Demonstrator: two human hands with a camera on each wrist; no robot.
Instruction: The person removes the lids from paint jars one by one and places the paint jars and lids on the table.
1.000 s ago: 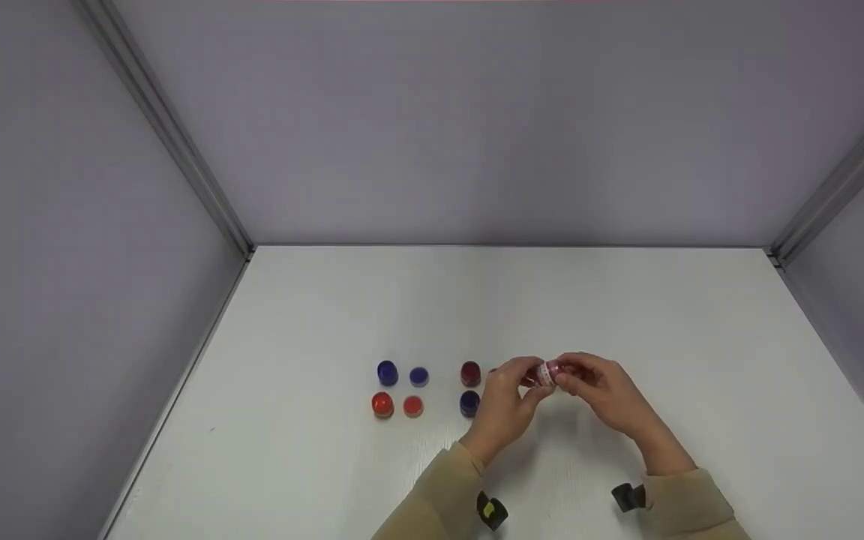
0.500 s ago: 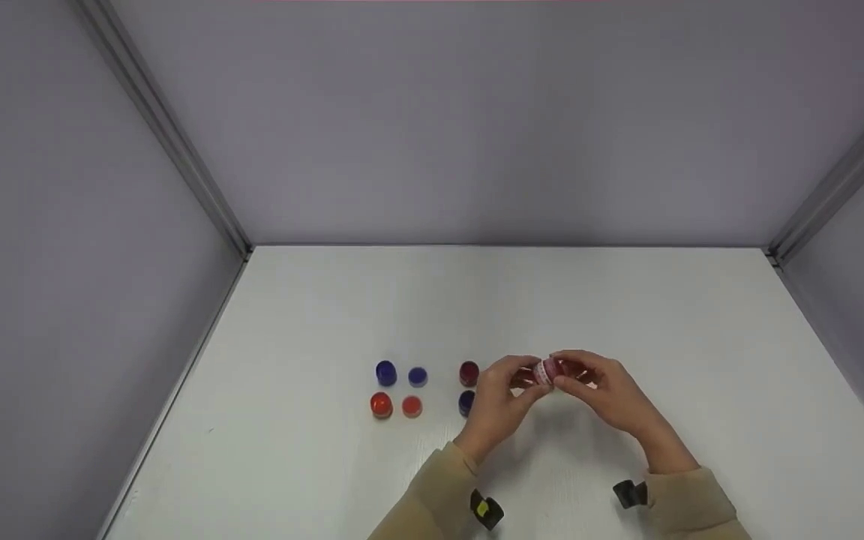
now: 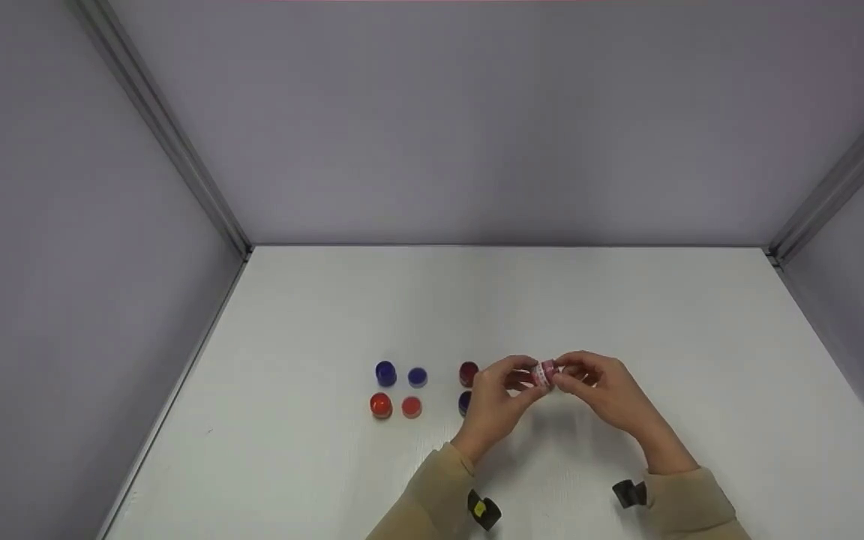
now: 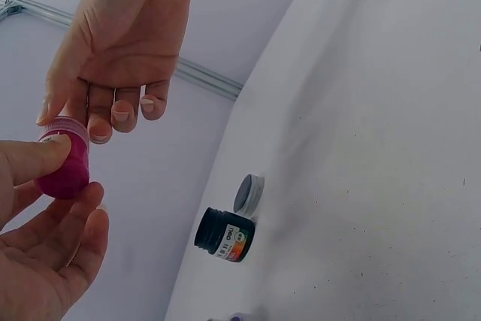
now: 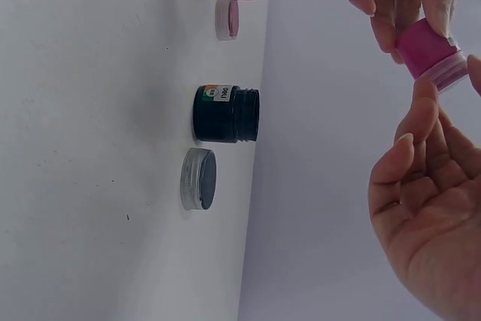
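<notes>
While both hands are meeting above the white table [image 3: 627, 315], the left hand [image 3: 493, 401] and the right hand [image 3: 612, 390] are holding 1 small pink jar [image 3: 544, 373] between them, clear of the surface. In the left wrist view the left thumb and fingers [image 4: 34, 159] are pinching the jar's pink body [image 4: 66, 163], while the fingers of the right hand [image 4: 113, 43] are reaching down beside its top; whether they are touching the lid there cannot be told. In the right wrist view the jar [image 5: 430, 52] is showing a pale lid end turned toward the right hand [image 5: 428, 208], whose thumb and fingertips are closing narrowly around that end, the palm staying spread behind it. Just to the left of the grip, a dark red jar [image 3: 469, 372] and a dark blue jar [image 3: 465, 402] are standing on the table, the second partly hidden by the left hand. Further left of the grip, 4 more pieces are sitting in 2 rows: a blue jar [image 3: 385, 371] and a blue lid [image 3: 417, 376] behind, a red jar [image 3: 380, 405] and a red lid [image 3: 411, 406] in front. Both wrist views are also showing a dark open jar [image 5: 225, 114] standing with a grey lid [image 5: 199, 179] lying just beside it, apart from the hands.
</notes>
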